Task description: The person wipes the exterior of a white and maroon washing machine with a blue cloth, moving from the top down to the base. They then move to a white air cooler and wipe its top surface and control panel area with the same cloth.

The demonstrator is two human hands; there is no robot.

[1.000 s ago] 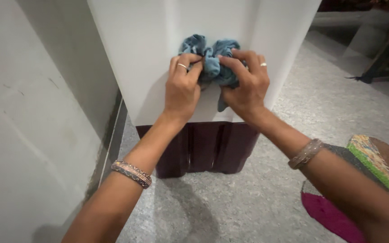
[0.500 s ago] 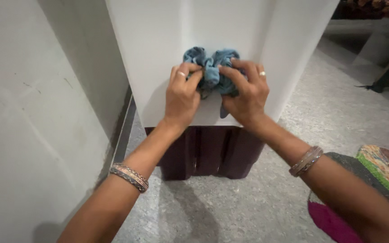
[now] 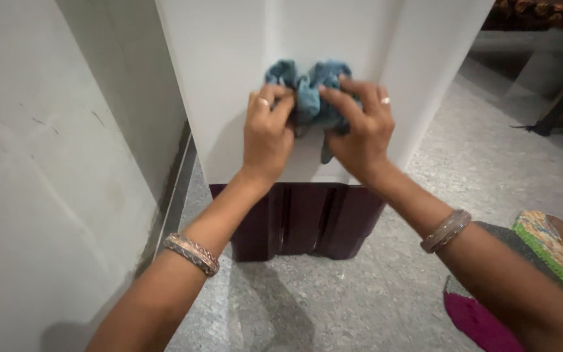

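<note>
Mid-wipe, by the look of it. Both hands bunched on a crumpled blue cloth (image 3: 310, 98), pressed flat vs. the white front panel (image 3: 229, 78) of a tall appliance, approx. mid-height where a vertical fold in the panel runs. Left hand (image 3: 267, 133) closed on cloth's left half, ring showing; right hand (image 3: 360, 130) closed on right half, fingers curled over top, small tail of cloth hanging betw. the two. Panel around the cloth looks clean and white already; no visible streaks or wet marks, so hard to judge area covered. Lower white strip and dark maroon base (image 3: 298, 221) untouched so far, likely left to do. Speckled grey floor (image 3: 360, 306) below, colourful mat (image 3: 542, 261) at right.
</note>
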